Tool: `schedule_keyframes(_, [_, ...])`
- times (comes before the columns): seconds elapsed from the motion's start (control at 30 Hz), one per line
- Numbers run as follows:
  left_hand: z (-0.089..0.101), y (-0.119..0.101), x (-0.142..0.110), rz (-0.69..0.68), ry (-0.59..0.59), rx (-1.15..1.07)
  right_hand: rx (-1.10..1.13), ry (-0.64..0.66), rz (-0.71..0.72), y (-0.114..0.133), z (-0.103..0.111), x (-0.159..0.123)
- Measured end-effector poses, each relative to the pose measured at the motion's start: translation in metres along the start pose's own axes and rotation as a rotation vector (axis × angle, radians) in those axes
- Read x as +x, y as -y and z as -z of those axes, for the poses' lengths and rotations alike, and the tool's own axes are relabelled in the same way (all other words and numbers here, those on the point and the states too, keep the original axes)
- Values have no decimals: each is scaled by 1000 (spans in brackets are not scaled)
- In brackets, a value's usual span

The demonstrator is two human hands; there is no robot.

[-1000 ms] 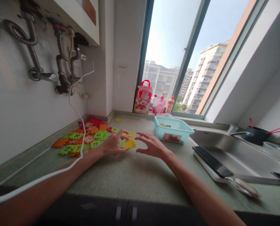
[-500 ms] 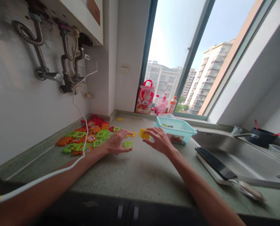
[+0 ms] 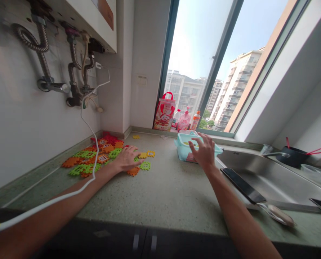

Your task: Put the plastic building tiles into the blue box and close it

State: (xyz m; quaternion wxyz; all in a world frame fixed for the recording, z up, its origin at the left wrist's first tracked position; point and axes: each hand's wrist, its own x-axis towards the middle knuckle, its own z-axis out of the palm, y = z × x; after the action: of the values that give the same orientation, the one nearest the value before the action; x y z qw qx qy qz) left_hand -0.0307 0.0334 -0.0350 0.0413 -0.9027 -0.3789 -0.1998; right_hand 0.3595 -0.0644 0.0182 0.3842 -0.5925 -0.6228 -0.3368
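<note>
My left hand [image 3: 128, 159] rests low over the right side of a spread of plastic interlocking tiles [image 3: 101, 158] in red, orange and green, its fingers stretched out. By its fingertips lie yellow tiles [image 3: 151, 153], a green tile [image 3: 145, 166] and an orange tile [image 3: 133, 171]. My right hand [image 3: 205, 151] is raised at the light blue plastic basket [image 3: 182, 154], thumb and fingers apart, with nothing visible between them. It hides the basket's right part. Yellow and dark green pieces [image 3: 187, 143] show inside.
A white cable [image 3: 96, 154] hangs across the tiles and over my left forearm. On the right is a steel sink [image 3: 257, 169], with a phone [image 3: 243, 185] at its near-left edge. Bottles [image 3: 184, 120] and a pink bag [image 3: 164, 114] stand on the windowsill.
My right hand has moved right to the basket and no longer holds the yellow tile. My left hand has shifted slightly left; an orange tile now shows beside it.
</note>
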Motion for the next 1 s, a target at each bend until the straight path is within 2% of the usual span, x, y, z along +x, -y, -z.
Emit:
schedule_keyframes(0.07, [-1,-5,0,-9,41,-42,185,130,144,29,-12,-9])
schedule_keyframes(0.13, [-3,-10,0,-19,107,-81,391,318,256,56,-31,-23])
schedule_keyframes(0.2, [-4,-14,0,-30,157,-108,528,451,256,75,-54,-40])
schedule_keyframes(0.27, [-5,-16,0,-36,167,-115,573,593,262,84,-78,-52])
schedule_keyframes(0.37, [-6,-16,1,-39,159,-95,544,668,180,84,-107,-53])
schedule_keyframes(0.53, [-4,-12,-1,-24,126,-80,513,679,149,83,-140,-29])
schedule_keyframes(0.67, [-2,-2,-3,-6,64,-75,528,513,92,91,-145,-21])
schedule_keyframes(0.73, [-2,4,-3,17,30,-61,597,397,113,96,-137,-24])
schedule_keyframes(0.8, [-3,9,-3,31,-5,-55,667,346,160,101,-127,-27])
schedule_keyframes(0.9, [-5,14,-2,25,-73,-82,703,464,266,109,-115,-30])
schedule_keyframes(1.0, [-4,15,-2,8,-145,-122,685,605,322,114,-116,-29])
